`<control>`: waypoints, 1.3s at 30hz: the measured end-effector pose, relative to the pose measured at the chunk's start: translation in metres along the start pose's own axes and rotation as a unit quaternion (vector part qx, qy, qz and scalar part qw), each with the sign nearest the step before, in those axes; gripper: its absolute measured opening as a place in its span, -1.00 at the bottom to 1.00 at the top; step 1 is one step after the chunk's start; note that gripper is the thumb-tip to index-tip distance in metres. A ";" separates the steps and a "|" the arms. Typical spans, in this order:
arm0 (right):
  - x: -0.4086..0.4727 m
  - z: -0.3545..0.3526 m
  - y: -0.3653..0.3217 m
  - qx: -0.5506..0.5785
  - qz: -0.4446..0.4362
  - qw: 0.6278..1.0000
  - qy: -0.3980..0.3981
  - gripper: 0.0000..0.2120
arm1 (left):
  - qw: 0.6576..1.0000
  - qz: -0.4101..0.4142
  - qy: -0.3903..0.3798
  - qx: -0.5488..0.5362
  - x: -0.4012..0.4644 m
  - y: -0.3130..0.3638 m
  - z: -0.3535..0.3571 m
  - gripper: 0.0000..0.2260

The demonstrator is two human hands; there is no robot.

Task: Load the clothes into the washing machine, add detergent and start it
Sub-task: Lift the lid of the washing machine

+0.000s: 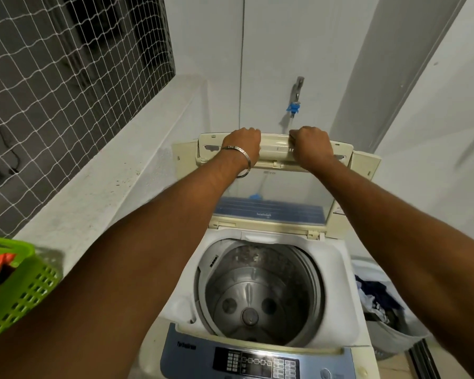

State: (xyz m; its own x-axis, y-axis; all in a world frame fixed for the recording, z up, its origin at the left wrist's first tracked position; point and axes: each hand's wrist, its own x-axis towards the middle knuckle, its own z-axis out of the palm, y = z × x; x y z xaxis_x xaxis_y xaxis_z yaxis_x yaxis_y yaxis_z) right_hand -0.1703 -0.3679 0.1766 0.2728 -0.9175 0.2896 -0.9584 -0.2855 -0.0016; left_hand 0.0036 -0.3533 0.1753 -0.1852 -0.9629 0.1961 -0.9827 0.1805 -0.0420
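Both bare forearms reach out from the bottom of the view over the cream top-loading washing machine point(175, 310), whose blue-grey control panel point(257, 362) sits at its near edge. Its folding lid with the clear window point(274, 192) stands raised at the back, and both hands are on the lid's top edge: the left hand point(242, 144), with a thin silver bangle point(240, 154) at the wrist, has its fingers curled over the rim, and the right hand point(311, 146) grips the same rim with fingers wrapped round it. Below them the round steel drum point(257, 291) lies open and bare – only the ribbed agitator plate shows at its bottom. Clothes wait off to the right, a heap of dark blue and white garments point(375, 299) in a pale grey laundry basket point(400, 337) just beside the machine. On the left a bright green perforated plastic basket point(19, 291) rests on a grey concrete ledge point(107, 181) under white netting. On the wall behind the lid hangs a metal tap with a blue fitting point(296, 97)
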 end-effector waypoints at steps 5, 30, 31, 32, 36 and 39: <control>-0.017 -0.001 0.004 0.075 -0.015 0.994 -0.071 -0.60 | 0.998 0.020 -0.054 -0.038 -0.003 0.000 0.002 -0.57; -0.136 0.011 -0.003 -0.004 0.032 0.991 -0.131 -0.14 | 0.990 0.041 -0.090 -0.101 -0.114 0.013 0.030 -0.22; -0.142 0.015 -0.004 -0.002 0.031 0.990 -0.141 -0.14 | 0.989 0.045 -0.099 -0.100 -0.120 0.013 0.037 -0.23; -0.149 0.019 -0.005 0.002 0.033 0.988 -0.149 -0.15 | 0.988 0.047 -0.108 -0.101 -0.126 0.015 0.044 -0.23; -0.183 0.040 -0.007 0.020 0.037 0.984 -0.173 -0.20 | 0.977 0.043 -0.156 -0.140 -0.155 0.025 0.073 -0.25; -0.212 0.057 -0.007 0.030 0.040 0.977 -0.206 -0.22 | 0.966 0.058 -0.201 -0.154 -0.177 0.040 0.097 -0.26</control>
State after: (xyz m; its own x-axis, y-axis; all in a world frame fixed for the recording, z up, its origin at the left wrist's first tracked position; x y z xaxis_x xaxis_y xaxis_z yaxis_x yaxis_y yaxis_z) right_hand -0.2162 -0.1874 0.0604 0.2198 -0.9676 -0.1246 -0.9747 -0.2126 -0.0686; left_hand -0.0020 -0.1949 0.0442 -0.3375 -0.9215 -0.1922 -0.9222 0.2827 0.2640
